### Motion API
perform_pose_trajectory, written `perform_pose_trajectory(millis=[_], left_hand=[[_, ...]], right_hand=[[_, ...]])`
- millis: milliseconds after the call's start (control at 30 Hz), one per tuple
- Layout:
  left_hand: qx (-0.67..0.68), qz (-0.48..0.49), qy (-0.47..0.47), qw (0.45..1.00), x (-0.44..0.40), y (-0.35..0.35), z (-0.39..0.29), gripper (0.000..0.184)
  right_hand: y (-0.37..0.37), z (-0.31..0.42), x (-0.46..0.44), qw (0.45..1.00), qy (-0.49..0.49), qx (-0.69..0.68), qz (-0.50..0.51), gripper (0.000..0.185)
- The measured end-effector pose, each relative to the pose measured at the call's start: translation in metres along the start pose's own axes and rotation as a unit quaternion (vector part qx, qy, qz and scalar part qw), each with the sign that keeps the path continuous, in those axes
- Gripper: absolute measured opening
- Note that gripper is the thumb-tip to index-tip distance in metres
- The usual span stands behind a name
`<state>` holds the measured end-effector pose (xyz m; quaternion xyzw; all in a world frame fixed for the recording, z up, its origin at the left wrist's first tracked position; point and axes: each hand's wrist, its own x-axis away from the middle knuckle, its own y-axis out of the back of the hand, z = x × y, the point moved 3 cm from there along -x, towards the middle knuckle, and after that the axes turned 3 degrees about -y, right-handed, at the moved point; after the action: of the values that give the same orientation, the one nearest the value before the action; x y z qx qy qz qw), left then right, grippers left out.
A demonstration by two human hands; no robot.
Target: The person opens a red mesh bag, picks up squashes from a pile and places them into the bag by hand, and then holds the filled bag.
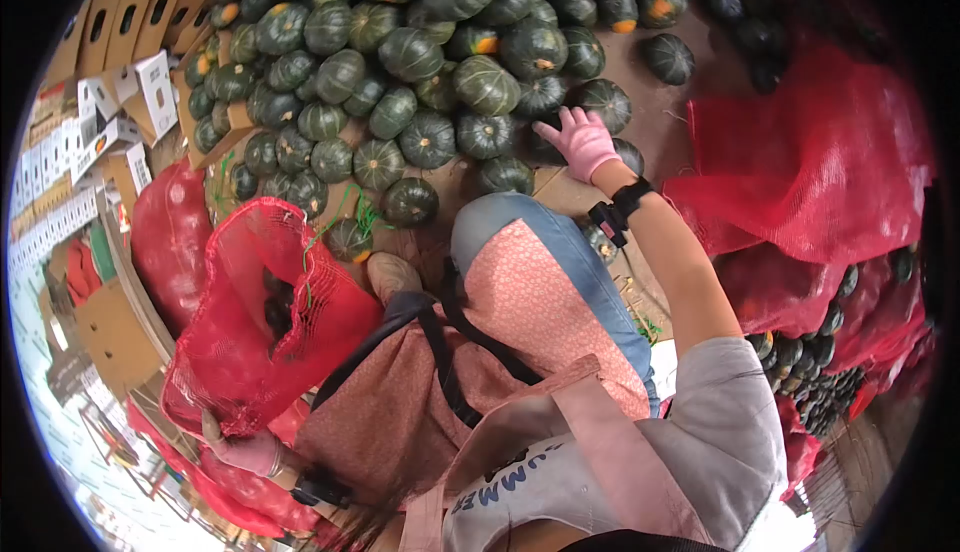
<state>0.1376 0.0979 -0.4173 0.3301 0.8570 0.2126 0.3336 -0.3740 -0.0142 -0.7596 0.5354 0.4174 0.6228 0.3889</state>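
My right hand (pixel 583 142), in a pink glove, is stretched out palm down at the near right side of the heap of dark green squashes (pixel 428 139), its fingers spread apart over one dark squash (pixel 542 150) that it partly covers; whether the fingertips press on the rind I cannot tell. Just beyond those fingers sits a round striped squash (pixel 608 104), and another (pixel 630 156) shows just beside my wrist, half hidden by it. My left hand (pixel 255 452), gloved in pink too, is down by my left side at the lower edge of an open red mesh bag (pixel 335 352); one greyish fingertip shows against the mesh, the other fingers are hidden, and I cannot tell how tightly they close. The bag's mouth gapes upward, with dark shapes visible inside and green string (pixel 312 252) hanging over its rim. A lone squash (pixel 349 241) lies between the bag and the heap, near my shoe (pixel 393 277). Behind the bag stands a bulging red sack (pixel 170 252), white cartons (pixel 155 94) are farther off on the left, and loose red netting (pixel 800 162) drapes to the right of my outstretched arm
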Motion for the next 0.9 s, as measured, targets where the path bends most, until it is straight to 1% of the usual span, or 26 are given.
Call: perform_pose_trajectory(millis=[33,67,133,167,200,233,267,300,333,367,400,433,467,500,533,567,600,633,667,700,733,767,800,833,867,900], left_hand=[[0.015,-0.009,0.024,1.0,0.001,0.0,0.001,0.048],[-0.046,0.013,-0.062,0.997,0.003,-0.001,-0.003,0.048],[-0.166,0.069,-0.235,0.955,0.005,-0.003,-0.012,0.047],[-0.176,0.067,-0.23,0.955,0.004,-0.003,-0.011,0.047],[-0.184,0.064,-0.226,0.955,0.004,-0.004,-0.009,0.048],[-0.191,0.062,-0.221,0.954,0.004,-0.005,-0.008,0.048],[-0.173,0.064,-0.201,0.962,0.004,-0.006,-0.006,0.048],[-0.152,0.069,-0.181,0.969,0.002,-0.007,-0.007,0.049],[-0.13,0.075,-0.159,0.976,0.002,-0.01,-0.007,0.05],[-0.107,0.082,-0.136,0.981,0.003,-0.014,-0.006,0.051],[0.053,0.111,-0.101,0.987,0.002,-0.018,-0.001,0.051],[-0.002,0.114,-0.127,0.985,0.001,-0.021,0.0,0.05],[-0.061,0.115,-0.154,0.979,0.0,-0.02,-0.001,0.05],[-0.124,0.115,-0.181,0.969,-0.001,-0.018,-0.003,0.05],[-0.143,0.096,-0.19,0.967,0.0,-0.023,-0.01,0.049],[-0.132,0.094,-0.193,0.968,0.001,-0.024,-0.013,0.048],[-0.121,0.093,-0.196,0.969,0.001,-0.025,-0.012,0.047],[-0.109,0.092,-0.2,0.969,0.002,-0.026,-0.01,0.046],[0.057,0.079,-0.026,0.995,-0.003,-0.023,0.007,0.052],[0.096,0.091,0.018,0.991,-0.003,-0.029,-0.004,0.055],[0.135,0.102,0.062,0.984,0.002,-0.043,-0.027,0.058],[0.173,0.112,0.107,0.973,0.007,-0.054,-0.046,0.061],[0.203,0.121,0.146,0.961,0.012,-0.06,-0.056,0.067],[0.211,0.118,0.153,0.958,0.015,-0.059,-0.059,0.068],[0.217,0.114,0.161,0.956,0.019,-0.058,-0.06,0.068],[0.222,0.11,0.168,0.954,0.021,-0.056,-0.058,0.068]], right_hand=[[-0.006,0.01,-0.007,0.999,0.005,0.033,0.002,0.064],[-0.009,0.015,-0.014,0.998,0.01,0.066,0.0,0.067],[0.005,0.016,-0.017,0.997,-0.004,0.015,0.082,0.074],[0.021,0.015,-0.015,0.992,-0.014,-0.009,0.123,0.077],[0.031,0.009,-0.011,0.986,-0.058,-0.094,0.126,0.083],[0.025,-0.001,-0.006,0.955,-0.087,-0.259,0.113,0.085],[0.011,-0.008,0.001,0.843,-0.048,-0.529,0.089,0.082],[0.004,-0.014,0.011,0.657,-0.005,-0.752,0.055,0.08],[0.011,-0.012,0.026,0.455,-0.012,-0.888,0.073,0.075],[0.0,-0.016,0.034,0.312,0.039,-0.943,0.109,0.076],[-0.003,-0.02,0.042,0.293,0.044,-0.947,0.122,0.079],[-0.006,-0.022,0.048,0.274,0.051,-0.951,0.137,0.082],[-0.004,-0.022,0.051,0.302,0.038,-0.943,0.132,0.091],[0.001,-0.018,0.051,0.266,0.06,-0.951,0.148,0.093],[0.013,-0.011,0.05,0.226,0.083,-0.956,0.165,0.094],[0.028,-0.002,0.049,0.185,0.105,-0.96,0.182,0.096],[0.058,0.012,0.048,0.111,0.105,-0.972,0.18,0.095],[0.079,0.03,0.045,0.092,0.097,-0.977,0.164,0.088],[0.096,0.044,0.035,0.136,0.114,-0.974,0.143,0.082],[0.128,0.069,0.032,0.134,0.108,-0.976,0.13,0.078],[0.145,0.097,0.023,0.182,0.157,-0.965,0.102,0.077],[0.169,0.128,0.021,0.275,0.176,-0.945,0.037,0.074],[0.185,0.162,0.017,0.34,0.177,-0.922,0.05,0.072],[0.194,0.194,0.017,0.403,0.204,-0.89,0.06,0.073],[0.203,0.228,0.015,0.565,0.256,-0.777,-0.102,0.075],[0.195,0.274,0.022,0.552,0.267,-0.782,-0.106,0.076]])
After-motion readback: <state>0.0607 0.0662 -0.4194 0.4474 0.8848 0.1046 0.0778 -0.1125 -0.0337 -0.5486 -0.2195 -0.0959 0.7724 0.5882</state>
